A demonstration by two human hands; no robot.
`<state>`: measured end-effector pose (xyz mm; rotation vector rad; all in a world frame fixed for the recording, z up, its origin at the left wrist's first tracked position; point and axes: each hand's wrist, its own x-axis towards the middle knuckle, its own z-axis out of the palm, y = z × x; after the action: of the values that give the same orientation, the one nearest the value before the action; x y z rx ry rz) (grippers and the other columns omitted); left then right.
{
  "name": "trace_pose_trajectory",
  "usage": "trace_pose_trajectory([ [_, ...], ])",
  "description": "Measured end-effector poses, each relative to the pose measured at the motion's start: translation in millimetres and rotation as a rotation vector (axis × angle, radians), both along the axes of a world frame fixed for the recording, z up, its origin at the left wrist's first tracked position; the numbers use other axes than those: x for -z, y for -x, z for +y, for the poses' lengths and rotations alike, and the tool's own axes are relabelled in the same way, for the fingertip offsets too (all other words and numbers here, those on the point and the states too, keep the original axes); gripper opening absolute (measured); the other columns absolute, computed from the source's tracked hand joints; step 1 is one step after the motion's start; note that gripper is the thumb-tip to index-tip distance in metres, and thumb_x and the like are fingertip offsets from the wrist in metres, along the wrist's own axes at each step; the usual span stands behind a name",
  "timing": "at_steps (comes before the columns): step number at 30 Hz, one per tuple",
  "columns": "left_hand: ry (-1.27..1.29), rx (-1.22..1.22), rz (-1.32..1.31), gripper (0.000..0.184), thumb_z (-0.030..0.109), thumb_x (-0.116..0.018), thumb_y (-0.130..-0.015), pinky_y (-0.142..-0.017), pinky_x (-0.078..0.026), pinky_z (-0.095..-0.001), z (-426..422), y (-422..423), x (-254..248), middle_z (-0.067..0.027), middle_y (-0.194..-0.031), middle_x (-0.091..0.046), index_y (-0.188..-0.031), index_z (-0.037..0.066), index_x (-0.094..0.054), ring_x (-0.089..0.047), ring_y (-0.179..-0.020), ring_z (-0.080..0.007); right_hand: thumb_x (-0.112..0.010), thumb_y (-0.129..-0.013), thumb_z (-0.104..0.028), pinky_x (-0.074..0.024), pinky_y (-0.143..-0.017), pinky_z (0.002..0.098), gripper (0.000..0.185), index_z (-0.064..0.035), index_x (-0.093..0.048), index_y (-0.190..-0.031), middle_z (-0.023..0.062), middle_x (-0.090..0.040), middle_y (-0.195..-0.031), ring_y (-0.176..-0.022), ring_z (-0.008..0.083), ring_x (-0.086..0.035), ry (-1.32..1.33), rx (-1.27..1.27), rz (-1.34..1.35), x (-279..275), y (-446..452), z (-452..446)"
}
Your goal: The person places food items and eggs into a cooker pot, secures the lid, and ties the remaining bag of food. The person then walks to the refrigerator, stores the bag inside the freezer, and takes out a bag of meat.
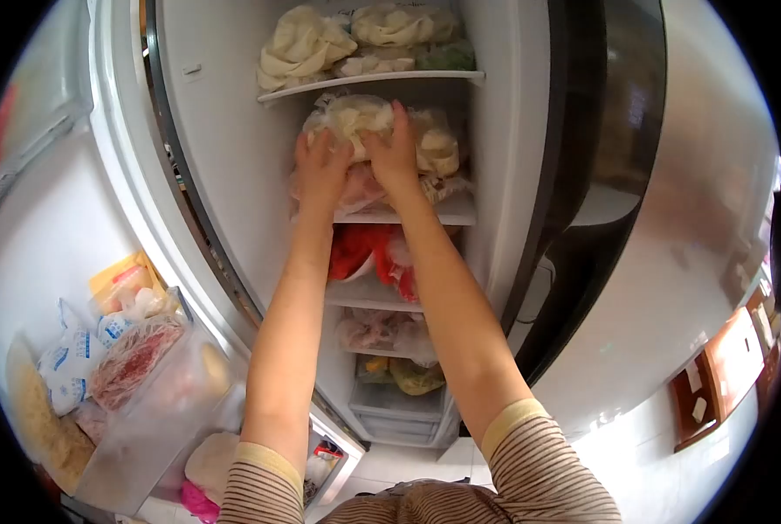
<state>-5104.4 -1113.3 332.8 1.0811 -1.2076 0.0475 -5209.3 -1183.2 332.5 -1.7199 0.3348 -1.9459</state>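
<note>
Head view, hands (pixel 324 171) (pixel 394 159) spread against pale bag (pixel 357 115), hold unclear, slim gap under upper shelf edge (pixel 373 79).

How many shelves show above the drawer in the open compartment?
4: the top shelf, the second shelf under the pale bag, the third shelf under the red bundle, the fourth shelf above the drawer. Others may be hidden.
</note>
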Motion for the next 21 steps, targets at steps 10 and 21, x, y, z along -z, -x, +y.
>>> trace_pose_trajectory([
  [10, -0.057, -0.575, -0.409, 0.050, 0.031, -0.056, -0.085, -0.095, -0.040, -0.0453, -10.2, 9.3, 9.5, -0.0239, -0.141, -0.033, -0.132, 0.016, -0.047, -0.043, -0.120, -0.0422, -0.051, -0.082, 0.002, -0.0332, -0.101, 0.0375, 0.029, -0.0005, -0.055, -0.111, 0.0177, -0.053, -0.122, -0.115, 0.0332, -0.048, 0.059, 0.102, -0.124, 75.0, 37.6, 86.2],
  [21, 0.003, -0.864, -0.768, 0.063, 0.045, -0.060, -0.082, -0.091, -0.040, -0.0472, 1.2, 49.0, 31.4, -0.0191, -0.137, -0.038, -0.135, 0.018, -0.042, -0.040, -0.118, -0.0458, -0.058, -0.084, -0.001, -0.0487, -0.069, 0.0282, 0.014, -0.0027, -0.064, -0.096, 0.0117, -0.062, -0.098, -0.081, 0.0214, -0.062, -0.419, 0.002, 0.608, 299.2, 124.6, 185.9],
])
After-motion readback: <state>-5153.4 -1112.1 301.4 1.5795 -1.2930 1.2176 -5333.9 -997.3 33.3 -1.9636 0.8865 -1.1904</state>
